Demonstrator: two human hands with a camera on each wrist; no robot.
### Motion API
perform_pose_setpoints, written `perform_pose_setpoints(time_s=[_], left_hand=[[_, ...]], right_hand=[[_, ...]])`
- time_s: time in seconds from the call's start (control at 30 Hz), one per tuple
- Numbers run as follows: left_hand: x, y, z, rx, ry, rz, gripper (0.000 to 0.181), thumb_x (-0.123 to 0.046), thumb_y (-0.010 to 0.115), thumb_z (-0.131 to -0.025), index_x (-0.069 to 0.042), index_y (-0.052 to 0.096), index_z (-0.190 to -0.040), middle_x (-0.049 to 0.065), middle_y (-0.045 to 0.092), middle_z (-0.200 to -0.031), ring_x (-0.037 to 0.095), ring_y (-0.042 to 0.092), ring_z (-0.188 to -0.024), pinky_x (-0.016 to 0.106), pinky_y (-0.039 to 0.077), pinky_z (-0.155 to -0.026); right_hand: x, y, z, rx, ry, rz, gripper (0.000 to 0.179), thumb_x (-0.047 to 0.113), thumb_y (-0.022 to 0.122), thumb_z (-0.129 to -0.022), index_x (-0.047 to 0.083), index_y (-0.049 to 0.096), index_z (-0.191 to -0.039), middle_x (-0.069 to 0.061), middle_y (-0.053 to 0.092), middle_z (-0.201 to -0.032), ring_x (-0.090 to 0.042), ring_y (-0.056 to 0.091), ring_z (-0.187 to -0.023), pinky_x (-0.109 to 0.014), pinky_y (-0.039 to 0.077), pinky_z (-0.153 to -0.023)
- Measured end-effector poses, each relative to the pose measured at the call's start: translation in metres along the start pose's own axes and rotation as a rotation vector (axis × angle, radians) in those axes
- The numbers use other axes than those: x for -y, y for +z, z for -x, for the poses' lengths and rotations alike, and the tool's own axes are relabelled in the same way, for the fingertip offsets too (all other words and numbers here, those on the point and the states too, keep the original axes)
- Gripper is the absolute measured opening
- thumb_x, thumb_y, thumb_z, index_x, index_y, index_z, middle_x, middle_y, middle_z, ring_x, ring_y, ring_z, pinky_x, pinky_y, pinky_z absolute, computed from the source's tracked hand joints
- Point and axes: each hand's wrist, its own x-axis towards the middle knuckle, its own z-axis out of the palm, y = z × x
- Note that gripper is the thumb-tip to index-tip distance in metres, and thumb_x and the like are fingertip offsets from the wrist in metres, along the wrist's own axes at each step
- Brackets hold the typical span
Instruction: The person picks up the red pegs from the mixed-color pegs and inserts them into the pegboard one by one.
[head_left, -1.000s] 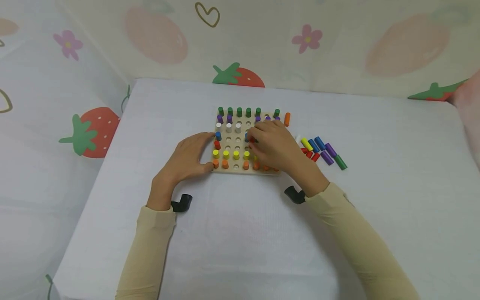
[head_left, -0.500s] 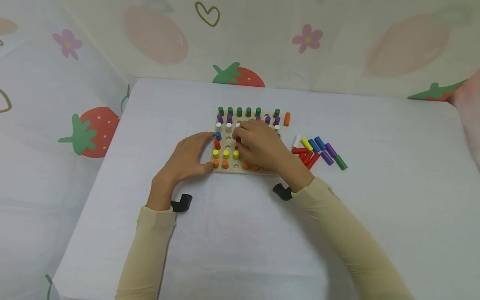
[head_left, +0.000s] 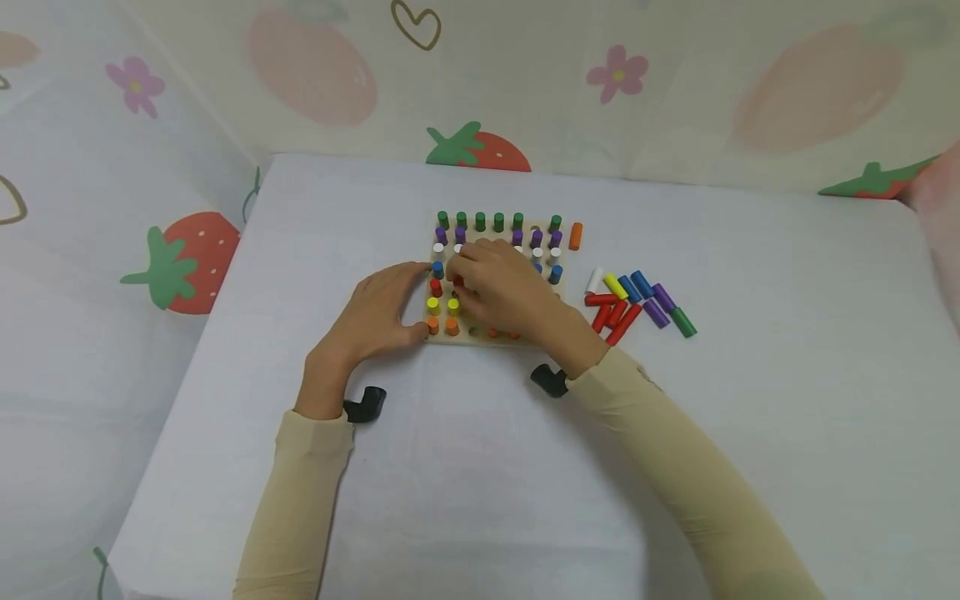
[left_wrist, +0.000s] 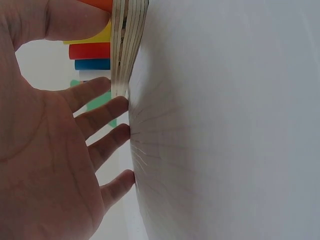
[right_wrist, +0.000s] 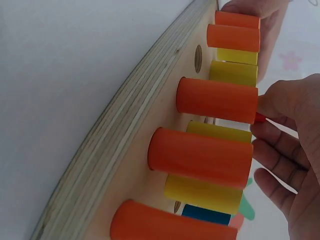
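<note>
Left fingers: spread and extended, touching the left edge of the pegboard without enclosing it. Right fingers: over the board's left half, pinching a red peg; seating it well would likely call for an upright peg and straight downward pressure, the board braced opposite. Right of these fingers: loose pegs. Beneath: white-covered desk. Beyond: strawberry-patterned backdrop.

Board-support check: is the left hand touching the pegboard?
Touching: left wrist view shows the left hand, thumb tip against the layered edge of the pegboard.
</note>
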Motion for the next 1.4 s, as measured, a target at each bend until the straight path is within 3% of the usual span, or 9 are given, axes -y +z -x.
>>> perform_pose_setpoints(time_s=[0.57, 0.93, 1.17, 1.4], left_hand=[[-0.001, -0.001, 0.000, 0.000, 0.002, -0.004, 0.085, -0.035, 0.063, -0.089, -0.011, 0.034, -0.165, 0.013, 0.036, -0.172, 0.037, 0.028, -0.162, 0.063, 0.020, -0.133], [-0.001, -0.001, 0.000, 0.008, -0.012, -0.012, 0.086, -0.035, 0.062, -0.088, -0.012, 0.033, -0.166, 0.013, 0.035, -0.173, 0.037, 0.027, -0.163, 0.063, 0.019, -0.133], [0.000, -0.004, 0.001, 0.012, -0.012, -0.022, 0.087, -0.036, 0.063, -0.088, -0.013, 0.032, -0.166, 0.012, 0.035, -0.173, 0.036, 0.026, -0.164, 0.063, 0.018, -0.134], [-0.002, -0.002, 0.001, 0.012, -0.012, -0.021, 0.088, -0.037, 0.063, -0.087, -0.013, 0.032, -0.166, 0.012, 0.034, -0.173, 0.036, 0.027, -0.163, 0.062, 0.020, -0.134]], right_hand=[[0.002, 0.006, -0.003, 0.023, 0.024, 0.022, 0.021, 0.023, 0.067, -0.103, 0.012, 0.075, -0.118, -0.004, 0.074, -0.112, -0.024, 0.064, -0.106, -0.039, 0.052, -0.097], [0.002, 0.002, 0.004, 0.011, 0.044, 0.013, 0.019, 0.025, 0.066, -0.103, 0.013, 0.073, -0.116, -0.004, 0.075, -0.114, -0.024, 0.068, -0.111, -0.044, 0.051, -0.109], [0.002, -0.004, 0.013, 0.022, 0.107, -0.001, 0.022, 0.026, 0.067, -0.102, 0.015, 0.075, -0.120, -0.003, 0.074, -0.117, -0.024, 0.065, -0.116, -0.044, 0.050, -0.111], [-0.004, -0.007, 0.028, -0.016, 0.156, -0.012, 0.021, 0.023, 0.066, -0.101, 0.015, 0.076, -0.118, -0.003, 0.075, -0.118, -0.025, 0.066, -0.120, -0.045, 0.050, -0.112]])
